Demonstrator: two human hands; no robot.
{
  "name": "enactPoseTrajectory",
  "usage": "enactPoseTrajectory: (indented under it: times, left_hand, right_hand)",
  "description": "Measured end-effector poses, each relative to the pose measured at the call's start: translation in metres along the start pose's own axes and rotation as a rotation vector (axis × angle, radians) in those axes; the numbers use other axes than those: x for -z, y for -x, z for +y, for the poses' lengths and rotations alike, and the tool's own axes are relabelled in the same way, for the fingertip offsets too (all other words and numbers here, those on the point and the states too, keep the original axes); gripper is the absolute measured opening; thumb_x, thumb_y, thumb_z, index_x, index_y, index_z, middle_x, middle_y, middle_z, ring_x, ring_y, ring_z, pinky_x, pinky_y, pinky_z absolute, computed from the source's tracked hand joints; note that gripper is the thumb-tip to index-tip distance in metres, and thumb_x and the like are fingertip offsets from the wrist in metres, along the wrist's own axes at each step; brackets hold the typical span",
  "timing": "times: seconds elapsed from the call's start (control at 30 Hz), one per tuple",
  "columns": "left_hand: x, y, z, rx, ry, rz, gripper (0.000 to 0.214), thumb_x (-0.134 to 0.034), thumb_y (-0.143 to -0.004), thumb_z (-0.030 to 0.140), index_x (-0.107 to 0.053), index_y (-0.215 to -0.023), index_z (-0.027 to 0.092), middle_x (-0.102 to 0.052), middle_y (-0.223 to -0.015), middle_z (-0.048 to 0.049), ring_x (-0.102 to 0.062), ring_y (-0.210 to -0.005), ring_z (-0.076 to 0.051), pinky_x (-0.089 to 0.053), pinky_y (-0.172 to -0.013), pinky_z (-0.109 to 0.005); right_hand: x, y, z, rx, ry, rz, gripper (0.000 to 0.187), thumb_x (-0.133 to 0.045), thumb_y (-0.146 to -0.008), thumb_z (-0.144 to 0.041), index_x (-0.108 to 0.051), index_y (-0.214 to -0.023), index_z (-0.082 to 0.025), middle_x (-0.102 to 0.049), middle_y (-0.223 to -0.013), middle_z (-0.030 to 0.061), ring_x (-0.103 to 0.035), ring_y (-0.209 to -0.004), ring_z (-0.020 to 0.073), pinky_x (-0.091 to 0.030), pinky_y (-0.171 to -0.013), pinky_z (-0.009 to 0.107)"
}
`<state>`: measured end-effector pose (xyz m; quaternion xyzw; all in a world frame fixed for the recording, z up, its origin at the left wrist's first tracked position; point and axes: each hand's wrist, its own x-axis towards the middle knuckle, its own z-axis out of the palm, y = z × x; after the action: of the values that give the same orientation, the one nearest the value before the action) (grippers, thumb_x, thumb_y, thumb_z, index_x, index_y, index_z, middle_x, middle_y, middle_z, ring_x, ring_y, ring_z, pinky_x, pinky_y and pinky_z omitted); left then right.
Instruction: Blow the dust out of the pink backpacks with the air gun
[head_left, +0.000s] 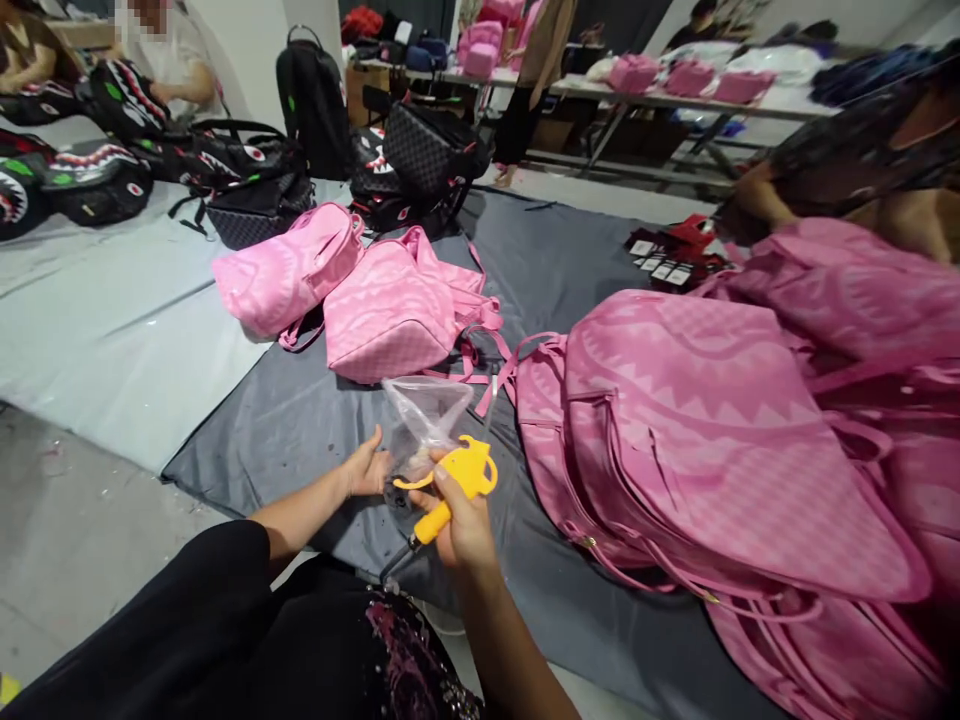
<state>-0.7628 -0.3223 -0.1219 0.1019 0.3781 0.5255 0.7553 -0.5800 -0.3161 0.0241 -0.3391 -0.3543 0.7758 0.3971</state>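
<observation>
My right hand [466, 525] is wrapped round a yellow air blow gun [461, 470], with a dark hose running from the bottom of its handle. The gun's thin nozzle [491, 400] points up and away from me. Behind the gun stands a clear plastic bag [427, 405], its upper part spread wide and something pale low inside. My left hand [367, 468] is beside the bag, thumb raised and fingers apart; its fingertips reach the bag's lower edge. A small dark object [396, 492] shows between the two hands; I cannot make out what it is.
Pink backpacks [675, 400] are piled on the right of the grey-covered table [262, 440]; two pink bags [397, 310] lie ahead. Black backpacks [427, 150] stand farther back. Labelled items [667, 260] lie by a co-worker [840, 150] at right. Other people work at the left.
</observation>
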Motion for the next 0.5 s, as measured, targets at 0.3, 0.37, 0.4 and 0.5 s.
enactPoseTrajectory:
  times: [0.3, 0.37, 0.4, 0.5]
  left_hand:
    - [0.153, 0.138, 0.089, -0.639, -0.228, 0.960, 0.055, -0.073, -0.077, 0.053, -0.066, -0.118, 0.017, -0.074, -0.115, -0.0110, -0.071, -0.099, -0.024, -0.057, -0.091, -0.035]
    - [0.185, 0.158, 0.106, -0.641, -0.402, 1.180, 0.056, -0.071, -0.078, 0.051, -0.063, -0.122, 0.017, -0.073, -0.118, -0.0109, -0.071, -0.103, -0.024, -0.056, -0.093, -0.036]
    - [0.198, 0.165, 0.112, -0.616, -0.505, 1.278, 0.058, -0.070, -0.078, 0.052, -0.062, -0.122, 0.015, -0.072, -0.118, -0.0120, -0.070, -0.105, -0.026, -0.056, -0.095, -0.038]
    - [0.229, 0.182, 0.124, -0.509, -0.705, 1.468, 0.074, -0.065, -0.076, 0.066, -0.060, -0.121, 0.008, -0.068, -0.122, -0.0216, -0.066, -0.113, -0.036, -0.054, -0.097, -0.049]
  right_hand:
    - [-0.088, -0.042, 0.111, -0.254, 0.413, -0.398, 0.046, -0.087, -0.059, -0.039, -0.070, -0.096, -0.018, -0.067, -0.090, 0.0000, -0.056, -0.066, 0.0094, -0.053, -0.048, 0.019]
    - [-0.105, -0.057, 0.148, -0.294, 0.467, -0.428, 0.042, -0.085, -0.059, -0.037, -0.068, -0.092, -0.017, -0.061, -0.081, -0.0039, -0.053, -0.063, 0.0079, -0.052, -0.046, 0.018]
    - [-0.110, -0.062, 0.163, -0.314, 0.488, -0.433, 0.040, -0.084, -0.060, -0.037, -0.066, -0.090, -0.017, -0.058, -0.077, -0.0053, -0.052, -0.062, 0.0075, -0.051, -0.045, 0.018]
    - [-0.108, -0.070, 0.184, -0.352, 0.515, -0.403, 0.043, -0.082, -0.061, -0.044, -0.063, -0.088, -0.017, -0.056, -0.071, -0.0062, -0.057, -0.063, 0.0100, -0.050, -0.044, 0.018]
